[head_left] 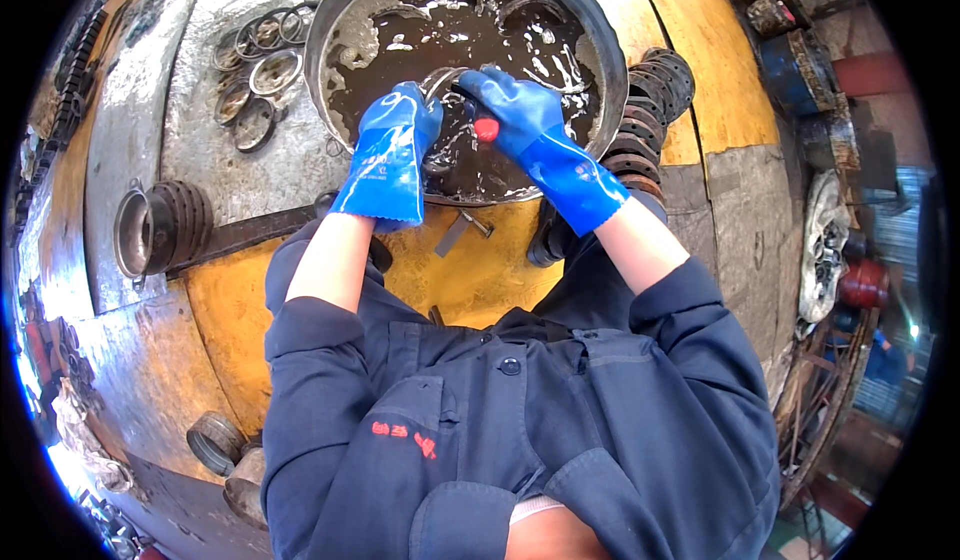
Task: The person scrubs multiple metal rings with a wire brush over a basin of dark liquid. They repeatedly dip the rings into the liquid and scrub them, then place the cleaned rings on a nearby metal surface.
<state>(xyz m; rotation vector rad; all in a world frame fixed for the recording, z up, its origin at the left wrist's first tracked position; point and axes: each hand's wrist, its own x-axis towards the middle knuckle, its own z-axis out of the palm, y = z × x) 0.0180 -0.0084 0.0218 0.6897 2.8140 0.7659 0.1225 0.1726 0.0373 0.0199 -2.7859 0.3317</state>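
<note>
While both our blue-gloved hands reach over the near rim of the round metal tub [612,80], our left hand [396,125] has its fingers curled in on a metal ring [440,80], just above the dark liquid [400,50] and near the middle of the tub. Our right hand [513,110] is bent close beside it, clenched round a red-ended tool [486,130]; the glove covers most of that tool, so we cannot tell its kind. The two hands sit near each other, with the ring's arc showing between them.

Ahead of our fingers the liquid spreads to the far rim, broken by curved edges of other rings lying in it. Each cuff passes over the near rim, left and right, and our knees stand on either side just below it. Outside the left wall, loose rings [275,92] lie on a grey sheet; against the right wall runs a row of dark discs [640,125], close to our right forearm. Yellow floor [470,285] shows between our legs.

Small pale print marks the left glove's cuff, and red characters stand on the chest of our dark jacket [560,410].
</note>
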